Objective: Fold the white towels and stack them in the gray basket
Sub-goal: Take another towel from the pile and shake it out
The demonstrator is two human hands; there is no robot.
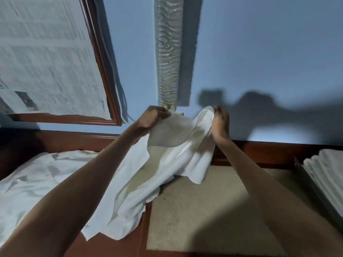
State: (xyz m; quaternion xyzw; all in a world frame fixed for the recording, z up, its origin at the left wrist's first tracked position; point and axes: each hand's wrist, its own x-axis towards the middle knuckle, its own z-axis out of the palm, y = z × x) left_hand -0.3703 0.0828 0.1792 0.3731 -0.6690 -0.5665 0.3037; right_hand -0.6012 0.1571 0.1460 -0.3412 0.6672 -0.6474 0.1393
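Towel (176, 156), white, drapes down to the bench (130, 243), its top edge pinched by the left hand (154, 118) and right hand (220, 125); folded towels (326, 173) sit in the gray basket (315, 191) at right.

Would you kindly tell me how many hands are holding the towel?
2: the left hand grips the towel at its upper left, the right hand at its upper right.

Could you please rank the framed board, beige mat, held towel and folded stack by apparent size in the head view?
1. Framed board and beige mat: look alike, both partly cut off or covered, so unranked.
2. Held towel.
3. Folded stack, cut off at the right edge.
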